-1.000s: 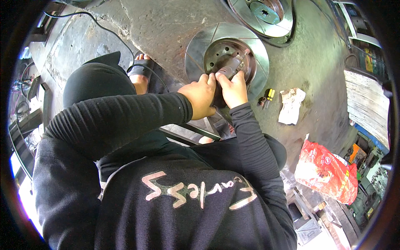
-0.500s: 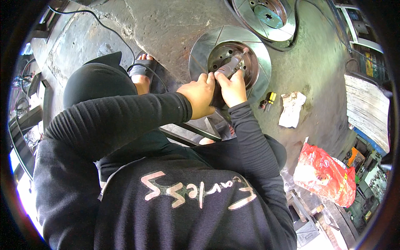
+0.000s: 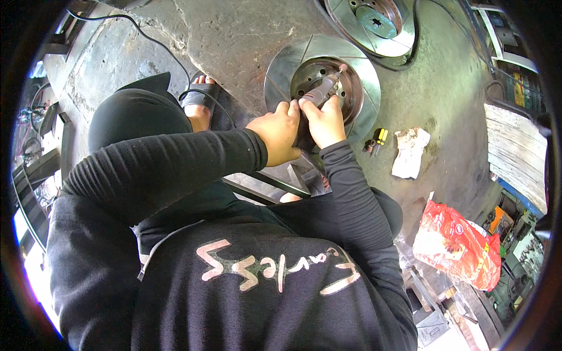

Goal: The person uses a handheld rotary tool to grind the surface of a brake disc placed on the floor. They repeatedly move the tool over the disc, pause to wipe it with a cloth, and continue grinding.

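Observation:
A grey die grinder (image 3: pixel 319 95) with a small pinkish tip lies across the hub of a slotted brake disc (image 3: pixel 280 82) on the floor. My left hand (image 3: pixel 276 133) is wrapped round the grinder's rear part, which is mostly hidden by the fingers. Further forward, my right hand (image 3: pixel 325 123) grips its body, thumb along the top. The tip points away and to the right, at the inner wall of the hub; whether it touches the metal I cannot tell.
A second brake disc (image 3: pixel 404 44) lies beyond, with a dark hose (image 3: pixel 417 35) around it. Yellow-handled screwdrivers (image 3: pixel 381 136) and a stained white cloth (image 3: pixel 411 153) are to the right, nearer a red plastic bag (image 3: pixel 453 245). A black cord (image 3: pixel 143 35) runs along the left.
Both hands and the grinder have shifted very slightly left, and its tip sits a touch further left along the hub. The grip is the same.

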Demonstrator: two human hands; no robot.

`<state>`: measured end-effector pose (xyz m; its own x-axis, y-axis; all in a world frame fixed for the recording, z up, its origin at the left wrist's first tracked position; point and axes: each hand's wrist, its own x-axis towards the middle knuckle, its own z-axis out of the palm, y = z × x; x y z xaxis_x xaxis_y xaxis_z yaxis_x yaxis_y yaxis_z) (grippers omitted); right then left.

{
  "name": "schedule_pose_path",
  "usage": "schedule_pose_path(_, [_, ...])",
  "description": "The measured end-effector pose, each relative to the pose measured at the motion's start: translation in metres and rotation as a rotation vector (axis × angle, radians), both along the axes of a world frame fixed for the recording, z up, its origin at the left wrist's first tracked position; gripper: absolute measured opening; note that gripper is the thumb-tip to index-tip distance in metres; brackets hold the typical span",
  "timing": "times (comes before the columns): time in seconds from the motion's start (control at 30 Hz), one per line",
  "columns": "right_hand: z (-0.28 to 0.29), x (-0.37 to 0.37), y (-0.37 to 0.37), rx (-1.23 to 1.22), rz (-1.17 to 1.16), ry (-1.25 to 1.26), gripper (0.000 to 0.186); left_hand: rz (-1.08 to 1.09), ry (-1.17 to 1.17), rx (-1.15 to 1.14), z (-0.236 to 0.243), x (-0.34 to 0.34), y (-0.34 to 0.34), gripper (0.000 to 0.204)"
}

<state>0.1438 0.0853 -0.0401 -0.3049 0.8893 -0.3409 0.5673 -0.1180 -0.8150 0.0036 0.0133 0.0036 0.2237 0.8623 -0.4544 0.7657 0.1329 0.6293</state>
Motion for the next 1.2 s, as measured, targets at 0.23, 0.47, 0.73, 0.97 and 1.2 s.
schedule_pose_path(0.23, [0.001, 0.0, 0.0, -0.021, -0.03, 0.02, 0.045, -0.002, 0.003, -0.025, 0.004, 0.0, 0.002, 0.092])
schedule_pose_path(0.47, [-0.004, 0.009, -0.001, 0.009, -0.055, 0.032, 0.046, -0.021, 0.008, -0.036, 0.005, 0.007, 0.004, 0.092])
schedule_pose_path(0.73, [0.001, -0.003, 0.0, -0.016, -0.02, 0.031, 0.045, 0.008, 0.002, -0.02, 0.004, -0.001, 0.001, 0.091])
schedule_pose_path(0.97, [-0.002, -0.002, 0.0, 0.004, -0.019, 0.03, 0.046, 0.003, 0.001, -0.031, 0.006, -0.002, 0.002, 0.092])
schedule_pose_path(1.2, [0.002, 0.01, -0.001, -0.007, -0.062, 0.013, 0.046, -0.029, -0.013, -0.047, 0.006, 0.009, 0.005, 0.092])
